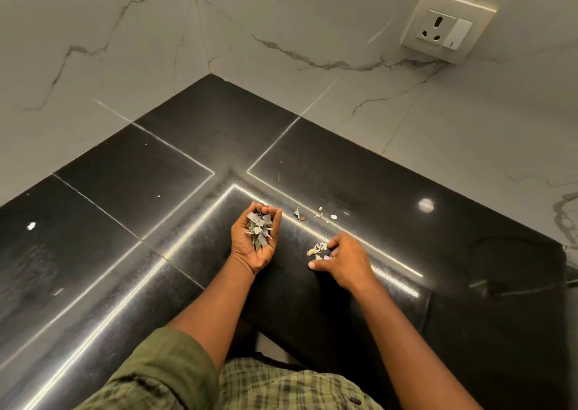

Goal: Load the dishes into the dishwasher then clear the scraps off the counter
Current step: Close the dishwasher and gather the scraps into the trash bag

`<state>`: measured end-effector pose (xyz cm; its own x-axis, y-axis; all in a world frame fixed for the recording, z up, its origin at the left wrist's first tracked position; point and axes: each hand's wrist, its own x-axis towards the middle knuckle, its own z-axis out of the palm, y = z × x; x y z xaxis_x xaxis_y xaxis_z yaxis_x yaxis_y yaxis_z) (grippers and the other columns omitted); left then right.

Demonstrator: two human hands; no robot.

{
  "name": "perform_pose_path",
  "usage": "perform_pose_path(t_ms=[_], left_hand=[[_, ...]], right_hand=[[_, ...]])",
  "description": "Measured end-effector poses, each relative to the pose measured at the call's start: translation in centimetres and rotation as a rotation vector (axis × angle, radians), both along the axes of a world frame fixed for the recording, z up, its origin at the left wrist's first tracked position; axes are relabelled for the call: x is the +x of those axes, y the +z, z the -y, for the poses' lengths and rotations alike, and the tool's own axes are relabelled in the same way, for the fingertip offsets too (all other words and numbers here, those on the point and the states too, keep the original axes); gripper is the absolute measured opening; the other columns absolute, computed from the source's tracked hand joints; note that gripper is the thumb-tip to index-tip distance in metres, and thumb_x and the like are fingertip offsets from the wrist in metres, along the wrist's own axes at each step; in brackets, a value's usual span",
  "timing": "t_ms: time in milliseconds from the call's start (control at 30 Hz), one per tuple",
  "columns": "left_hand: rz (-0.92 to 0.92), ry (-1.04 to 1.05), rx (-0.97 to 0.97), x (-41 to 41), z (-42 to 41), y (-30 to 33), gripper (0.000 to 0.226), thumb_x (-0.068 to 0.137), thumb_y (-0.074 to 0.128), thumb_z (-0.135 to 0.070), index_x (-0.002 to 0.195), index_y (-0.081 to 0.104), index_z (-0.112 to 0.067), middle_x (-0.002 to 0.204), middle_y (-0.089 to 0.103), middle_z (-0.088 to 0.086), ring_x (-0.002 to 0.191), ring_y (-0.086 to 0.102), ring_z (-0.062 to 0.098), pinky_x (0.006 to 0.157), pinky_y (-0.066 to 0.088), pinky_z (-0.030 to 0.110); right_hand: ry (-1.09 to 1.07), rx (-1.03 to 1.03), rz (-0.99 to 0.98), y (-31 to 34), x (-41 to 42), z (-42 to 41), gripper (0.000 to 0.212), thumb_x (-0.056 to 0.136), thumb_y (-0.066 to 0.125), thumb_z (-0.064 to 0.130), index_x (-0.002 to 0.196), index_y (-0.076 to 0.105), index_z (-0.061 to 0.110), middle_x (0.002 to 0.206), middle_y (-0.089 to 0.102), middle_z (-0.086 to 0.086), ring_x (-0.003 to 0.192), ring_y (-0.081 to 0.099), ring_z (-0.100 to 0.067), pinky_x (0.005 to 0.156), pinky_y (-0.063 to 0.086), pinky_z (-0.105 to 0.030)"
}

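My left hand (255,247) is turned palm up above the black counter (194,146), its fingers curled round a heap of grey and green scraps (259,229). To its right, my right hand (342,261) lies palm down on the counter, fingers curled over a small pile of pale scraps (317,249). A few loose bits (319,215) lie on the counter just beyond both hands. The dishwasher and dishes are not in view.
The counter forms an L in a corner of white marble-look wall (281,18). A wall socket with a switch (444,29) sits at the upper right. Single specks (31,225) lie far left. The counter's inner edge runs below my forearms.
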<state>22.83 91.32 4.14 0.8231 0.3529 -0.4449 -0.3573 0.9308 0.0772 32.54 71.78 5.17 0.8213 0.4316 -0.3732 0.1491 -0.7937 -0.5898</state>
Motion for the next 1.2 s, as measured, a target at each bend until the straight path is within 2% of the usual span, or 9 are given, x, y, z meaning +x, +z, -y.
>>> perform_pose_path(t_ms=[100, 233, 333, 433, 500, 667, 900, 1000, 1200], left_hand=[[-0.013, -0.019, 0.005, 0.0, 0.0, 0.2, 0.035, 0.106, 0.053, -0.021, 0.079, 0.070, -0.007, 0.076, 0.065, 0.004, 0.073, 0.070, 0.016, 0.082, 0.065, 0.040], [-0.019, -0.035, 0.003, -0.2, 0.1, 0.0, 0.035, 0.105, 0.054, -0.022, 0.077, 0.070, -0.008, 0.075, 0.066, 0.004, 0.073, 0.071, 0.017, 0.083, 0.065, 0.040], [-0.001, -0.042, -0.005, 0.0, -0.2, 0.1, 0.032, 0.104, 0.056, -0.023, 0.080, 0.071, -0.008, 0.076, 0.066, 0.005, 0.075, 0.071, 0.017, 0.084, 0.065, 0.041], [0.007, -0.050, -0.007, 0.1, -0.3, -0.2, 0.033, 0.105, 0.055, -0.024, 0.081, 0.070, -0.008, 0.077, 0.066, 0.005, 0.076, 0.072, 0.018, 0.083, 0.065, 0.042], [0.013, -0.055, -0.009, 0.1, -0.4, -0.3, 0.033, 0.106, 0.056, -0.026, 0.081, 0.070, -0.008, 0.077, 0.066, 0.004, 0.078, 0.071, 0.017, 0.085, 0.065, 0.042], [0.013, -0.071, -0.016, 0.3, -0.6, -0.4, 0.039, 0.107, 0.055, -0.031, 0.080, 0.070, -0.008, 0.078, 0.066, 0.005, 0.079, 0.070, 0.016, 0.089, 0.064, 0.039], [0.018, -0.061, -0.021, 0.3, -0.5, -0.1, 0.042, 0.107, 0.054, -0.031, 0.078, 0.071, -0.007, 0.076, 0.067, 0.006, 0.075, 0.073, 0.019, 0.080, 0.066, 0.042], [0.007, -0.055, -0.021, 0.2, -0.3, 0.2, 0.043, 0.107, 0.053, -0.031, 0.077, 0.071, -0.007, 0.075, 0.066, 0.006, 0.074, 0.073, 0.019, 0.078, 0.066, 0.042], [0.001, -0.045, -0.005, -0.1, 0.3, 0.0, 0.038, 0.107, 0.055, -0.031, 0.081, 0.070, -0.007, 0.077, 0.067, 0.007, 0.075, 0.073, 0.020, 0.078, 0.066, 0.043]], right_hand=[[-0.047, 0.108, 0.032, -0.1, 0.9, -2.7, 0.057, 0.063, 0.097, 0.044, 0.101, 0.058, 0.026, 0.096, 0.063, 0.005, 0.087, 0.062, -0.016, 0.064, 0.043, -0.032], [-0.127, 0.402, -0.061, -0.3, 1.8, -3.5, 0.034, 0.077, 0.091, 0.013, 0.104, 0.069, 0.016, 0.094, 0.070, -0.002, 0.081, 0.070, -0.015, 0.084, 0.061, -0.044], [-0.170, 0.458, 0.278, -1.5, 2.2, -2.4, 0.016, 0.088, 0.075, 0.011, 0.102, 0.073, 0.018, 0.105, 0.067, -0.001, 0.093, 0.068, -0.014, 0.090, 0.058, -0.045], [0.030, 0.177, 0.287, -2.3, 2.5, -3.2, 0.059, 0.099, 0.064, 0.041, 0.150, 0.051, 0.015, 0.159, 0.045, -0.004, 0.151, 0.036, -0.029, 0.124, 0.031, -0.043], [0.223, 0.026, 0.275, -2.4, 2.4, -4.6, 0.081, 0.102, 0.051, 0.060, 0.166, 0.021, 0.019, 0.174, 0.011, 0.001, 0.162, 0.005, -0.021, 0.131, 0.008, -0.045], [0.616, -0.003, 0.351, -2.2, 0.3, -6.0, 0.067, 0.108, 0.047, 0.043, 0.167, 0.019, 0.028, 0.176, 0.004, -0.004, 0.162, 0.000, -0.024, 0.132, 0.006, -0.047], [0.581, -0.085, 0.411, -1.4, -2.2, -2.4, 0.062, 0.103, 0.045, 0.003, 0.162, 0.038, 0.021, 0.169, 0.032, -0.002, 0.155, 0.028, -0.021, 0.126, 0.027, -0.033], [0.513, -0.077, 0.492, -0.8, -2.7, -2.6, 0.034, 0.101, 0.051, 0.006, 0.130, 0.066, 0.013, 0.133, 0.060, -0.004, 0.124, 0.054, -0.024, 0.101, 0.050, -0.035], [0.408, -0.212, 0.492, 0.7, -2.8, -4.0, 0.013, 0.091, 0.055, 0.001, 0.100, 0.064, 0.005, 0.106, 0.066, -0.016, 0.100, 0.063, -0.036, 0.082, 0.051, -0.044]])
